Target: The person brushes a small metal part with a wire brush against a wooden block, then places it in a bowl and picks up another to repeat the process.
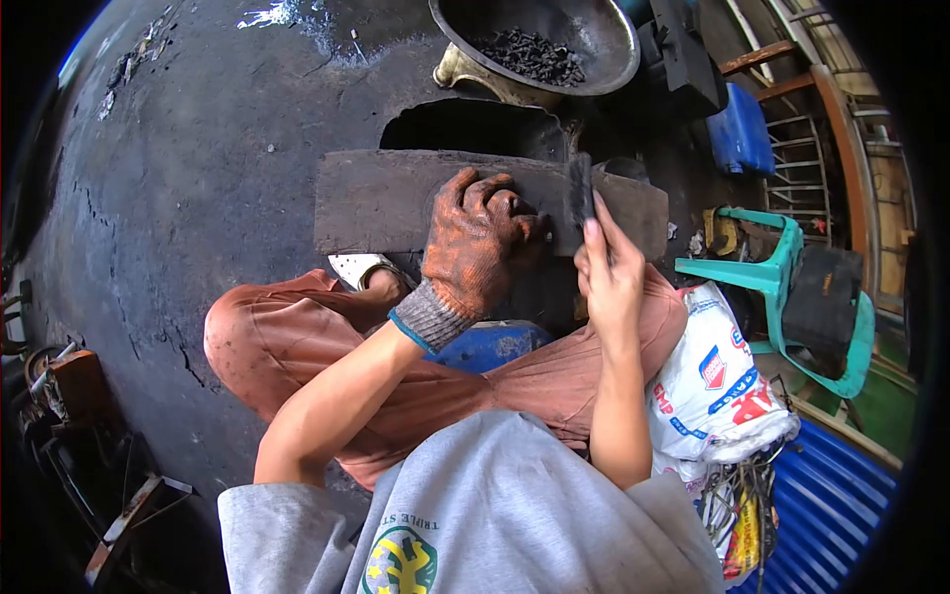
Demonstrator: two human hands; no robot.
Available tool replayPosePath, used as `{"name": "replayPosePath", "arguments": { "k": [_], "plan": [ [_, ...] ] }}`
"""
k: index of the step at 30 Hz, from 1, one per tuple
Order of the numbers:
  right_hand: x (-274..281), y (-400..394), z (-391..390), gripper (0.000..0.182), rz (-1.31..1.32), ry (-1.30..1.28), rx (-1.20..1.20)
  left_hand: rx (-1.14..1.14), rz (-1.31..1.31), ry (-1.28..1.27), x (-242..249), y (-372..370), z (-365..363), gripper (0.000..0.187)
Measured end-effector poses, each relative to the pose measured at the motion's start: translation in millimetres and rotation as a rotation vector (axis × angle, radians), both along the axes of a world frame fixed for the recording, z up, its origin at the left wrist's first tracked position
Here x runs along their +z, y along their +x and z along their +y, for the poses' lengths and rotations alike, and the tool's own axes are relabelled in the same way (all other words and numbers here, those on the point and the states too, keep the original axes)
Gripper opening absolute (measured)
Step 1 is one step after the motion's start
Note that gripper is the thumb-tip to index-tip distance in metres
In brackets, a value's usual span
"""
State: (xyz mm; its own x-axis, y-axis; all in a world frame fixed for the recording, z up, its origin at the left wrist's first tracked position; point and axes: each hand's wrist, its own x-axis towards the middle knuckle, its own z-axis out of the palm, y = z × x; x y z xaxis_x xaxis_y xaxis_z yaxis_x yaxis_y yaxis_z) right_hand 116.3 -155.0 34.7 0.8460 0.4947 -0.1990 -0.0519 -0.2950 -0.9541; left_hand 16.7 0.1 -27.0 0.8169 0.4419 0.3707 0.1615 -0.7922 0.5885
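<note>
My left hand (pixel 470 243) wears a dirty orange knit work glove with a grey cuff. Its fingers are curled over a dark wooden plank (pixel 371 198), closed around something dark that I cannot make out. Bare, my right hand (pixel 611 272) grips a dark, flat knife-like tool (pixel 581 188) held upright over the plank's right part. The tool is slightly blurred, and its handle is hidden in the fingers. The plank lies crosswise in front of my bent knees.
Beyond the plank stands a metal basin (pixel 604 59) holding small black pieces (pixel 534 56). A green plastic chair (pixel 737 272) lies at the right, near a blue jerrycan (pixel 740 129). White printed sacks (pixel 712 376) sit beside my right knee. Dark metal equipment (pixel 84 396) is at the left.
</note>
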Motion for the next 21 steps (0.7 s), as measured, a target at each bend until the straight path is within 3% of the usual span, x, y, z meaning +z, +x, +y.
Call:
{"name": "replayPosePath", "arguments": {
  "k": [3,10,18,21],
  "plan": [
    [0,-26,-29,0.046,-0.06,-0.116,0.026,-0.031,0.02,0.052,6,-1,2,0.028],
    [-20,-56,-48,0.047,0.049,-0.049,0.004,-0.116,0.046,0.093,18,-7,4,0.035],
    [6,-53,-60,0.045,0.07,-0.148,0.053,-0.183,0.081,0.1,19,-8,10,0.036],
    [4,-57,-57,0.044,-0.085,-0.092,0.015,-0.161,0.063,0.026,10,-7,9,0.031]
  ]
}}
